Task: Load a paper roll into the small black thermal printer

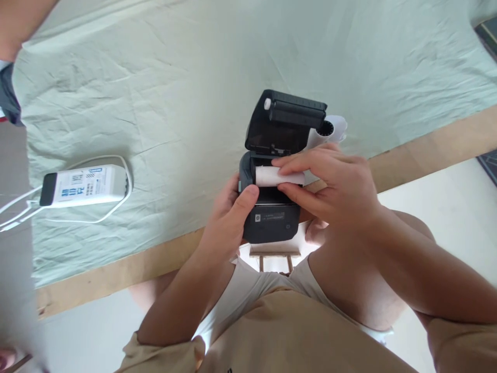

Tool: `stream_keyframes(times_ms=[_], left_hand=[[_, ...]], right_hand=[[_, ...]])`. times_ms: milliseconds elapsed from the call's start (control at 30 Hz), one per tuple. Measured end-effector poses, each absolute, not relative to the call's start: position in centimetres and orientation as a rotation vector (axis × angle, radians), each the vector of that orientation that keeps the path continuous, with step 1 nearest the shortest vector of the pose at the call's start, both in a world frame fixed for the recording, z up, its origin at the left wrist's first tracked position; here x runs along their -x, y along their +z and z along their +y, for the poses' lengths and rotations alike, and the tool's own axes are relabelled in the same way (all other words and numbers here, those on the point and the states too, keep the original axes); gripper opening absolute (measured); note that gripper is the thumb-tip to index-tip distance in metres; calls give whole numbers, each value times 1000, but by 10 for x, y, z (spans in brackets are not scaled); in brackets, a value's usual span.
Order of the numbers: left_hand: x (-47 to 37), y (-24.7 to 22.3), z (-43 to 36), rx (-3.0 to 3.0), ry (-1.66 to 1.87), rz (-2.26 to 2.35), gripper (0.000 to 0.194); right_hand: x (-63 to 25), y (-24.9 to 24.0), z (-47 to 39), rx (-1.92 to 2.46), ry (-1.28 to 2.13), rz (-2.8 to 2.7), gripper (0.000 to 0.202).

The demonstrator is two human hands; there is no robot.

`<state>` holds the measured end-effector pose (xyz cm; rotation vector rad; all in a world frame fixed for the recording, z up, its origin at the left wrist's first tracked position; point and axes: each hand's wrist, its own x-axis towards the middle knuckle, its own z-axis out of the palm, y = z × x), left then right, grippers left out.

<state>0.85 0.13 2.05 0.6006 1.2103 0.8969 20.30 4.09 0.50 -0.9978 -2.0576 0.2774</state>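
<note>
A black portable label printer (271, 225) is held over the table's front edge with its lid (285, 111) flipped up and back. My left hand (233, 207) grips its left side, thumb on the near rim of the paper bay. Inside the bay lies a white paper roll (267, 176), on its side. My right hand (330, 178) pinches that roll at its right end between thumb and fingers. Just behind the printer, a second white roll with a black core (325, 128) rests on the cloth, partly hidden by the lid and my right hand.
A pale green wrinkled cloth (174, 103) covers the table, whose wooden edge (116, 272) runs along the front. To the left lies a white boxy device with blue lettering (89, 185) and white cables. Another person's arm (19, 23) enters at top left. Dark objects (487, 36) sit far right.
</note>
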Motion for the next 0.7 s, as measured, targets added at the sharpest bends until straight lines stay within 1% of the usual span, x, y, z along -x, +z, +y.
stream_keyframes(times_ms=[167,300,400,700], left_hand=[[-8,20,1,-584,875,1220,50],[-8,20,1,-579,885,1226,47],[-9,21,2,-580,885,1217,46],[-11,14,4,-568,982,1151,40]], right_hand=[[-199,1,39,1033,198,-1981,13],[-198,-5,40,1094,248,-1944,13],[-198,-5,41,1044,249,-1938,16],[-201,12,22,890,37,-1996,20]])
